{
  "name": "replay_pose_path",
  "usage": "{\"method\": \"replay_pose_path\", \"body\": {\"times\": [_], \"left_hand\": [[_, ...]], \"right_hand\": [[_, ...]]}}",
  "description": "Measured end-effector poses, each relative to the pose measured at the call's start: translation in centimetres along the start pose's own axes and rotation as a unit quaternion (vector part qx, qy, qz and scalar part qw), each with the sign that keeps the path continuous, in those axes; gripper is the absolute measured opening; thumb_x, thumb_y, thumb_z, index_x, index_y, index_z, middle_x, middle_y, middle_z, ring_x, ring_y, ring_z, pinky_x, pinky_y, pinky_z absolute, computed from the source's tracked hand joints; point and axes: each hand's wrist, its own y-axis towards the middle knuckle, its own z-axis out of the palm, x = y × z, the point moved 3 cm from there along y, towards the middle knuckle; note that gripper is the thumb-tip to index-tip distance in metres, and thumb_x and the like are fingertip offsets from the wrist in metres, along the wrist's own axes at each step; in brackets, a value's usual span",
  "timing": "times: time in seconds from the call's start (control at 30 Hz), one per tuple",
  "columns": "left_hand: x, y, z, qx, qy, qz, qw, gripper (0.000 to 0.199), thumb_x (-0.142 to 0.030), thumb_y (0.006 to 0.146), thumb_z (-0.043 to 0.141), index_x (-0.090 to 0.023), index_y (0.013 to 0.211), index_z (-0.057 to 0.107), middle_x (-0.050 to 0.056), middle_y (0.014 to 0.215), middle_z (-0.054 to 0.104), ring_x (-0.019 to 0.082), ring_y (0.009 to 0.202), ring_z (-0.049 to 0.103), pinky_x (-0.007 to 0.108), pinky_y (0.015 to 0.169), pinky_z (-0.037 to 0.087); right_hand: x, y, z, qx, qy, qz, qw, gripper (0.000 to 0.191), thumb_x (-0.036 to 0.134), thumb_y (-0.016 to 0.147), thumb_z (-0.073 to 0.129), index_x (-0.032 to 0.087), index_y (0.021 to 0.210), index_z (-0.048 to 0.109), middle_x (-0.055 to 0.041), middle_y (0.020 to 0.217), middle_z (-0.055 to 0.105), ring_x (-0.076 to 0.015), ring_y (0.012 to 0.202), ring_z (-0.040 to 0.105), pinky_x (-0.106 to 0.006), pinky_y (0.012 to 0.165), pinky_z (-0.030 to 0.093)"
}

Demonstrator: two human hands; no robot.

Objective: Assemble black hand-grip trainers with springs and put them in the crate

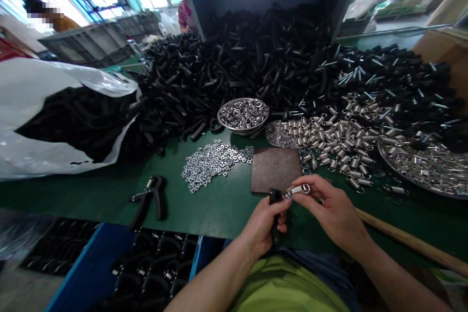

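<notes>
My left hand (263, 222) is wrapped round a black plastic handle (276, 238) held upright near the bench edge. Between the thumb and fingers of my right hand (331, 202) is a shiny metal coil spring (302, 189), its left end close to the top of the handle. Whether spring and handle are joined there I cannot tell. Just beyond both hands lies a square brown metal plate (275, 169). To the left, a black hand grip with its spring fitted (151, 200) rests on the green bench top.
Loose nuts (208, 163) lie left of the plate, below a bowl of metal rings (244, 116). Springs (336, 141) and a tray of bolts (427, 168) are right. Black handles (237, 68) heap behind. A blue crate (82, 265) stands below; a wooden stick (413, 241) lies right.
</notes>
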Motion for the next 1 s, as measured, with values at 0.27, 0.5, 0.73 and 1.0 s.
{"method": "replay_pose_path", "body": {"times": [0.27, 0.5, 0.73, 1.0], "left_hand": [[-0.1, 0.0, 0.4, 0.019, 0.038, 0.024, 0.999, 0.034, -0.03, 0.061, 0.074, -0.015, 0.084, 0.054, -0.007, 0.057, 0.036, 0.004, 0.047, 0.028, 0.015, 0.042, 0.021], [-0.6, -0.7, 0.9, -0.006, 0.213, 0.068, 0.975, 0.037, -0.035, 0.059, 0.075, -0.016, 0.086, 0.059, -0.005, 0.059, 0.044, 0.007, 0.05, 0.035, 0.019, 0.045, 0.026], [-0.9, -2.2, 0.7, 0.129, 0.151, -0.016, 0.98, 0.04, -0.049, 0.066, 0.068, -0.018, 0.082, 0.048, -0.008, 0.053, 0.037, 0.004, 0.041, 0.025, 0.017, 0.038, 0.018], [-2.1, -1.2, -0.9, 0.047, 0.16, 0.069, 0.984, 0.033, -0.047, 0.076, 0.06, -0.016, 0.08, 0.05, 0.0, 0.07, 0.052, 0.006, 0.053, 0.043, 0.017, 0.045, 0.034]], "right_hand": [[0.6, 0.0, 0.7, 0.012, -0.09, -0.034, 0.995, 0.011, 0.028, 0.078, 0.058, 0.025, 0.088, 0.062, -0.0009, 0.086, 0.067, -0.0192, 0.08, 0.061, -0.032, 0.075, 0.045], [-0.9, 0.3, 1.0, 0.012, -0.069, -0.004, 0.998, 0.011, 0.029, 0.08, 0.056, 0.022, 0.088, 0.059, -0.001, 0.082, 0.064, -0.0174, 0.077, 0.059, -0.029, 0.069, 0.044], [-4.9, 4.0, -2.0, 0.029, -0.179, -0.022, 0.983, 0.025, 0.033, 0.089, 0.042, 0.02, 0.089, 0.064, -0.0033, 0.079, 0.063, -0.0175, 0.074, 0.057, -0.029, 0.065, 0.042], [-6.5, 6.7, -3.5, -0.015, -0.474, -0.1, 0.875, 0.019, 0.022, 0.086, 0.047, 0.022, 0.077, 0.064, -0.0065, 0.087, 0.057, -0.0219, 0.091, 0.05, -0.03, 0.062, 0.038]]}}
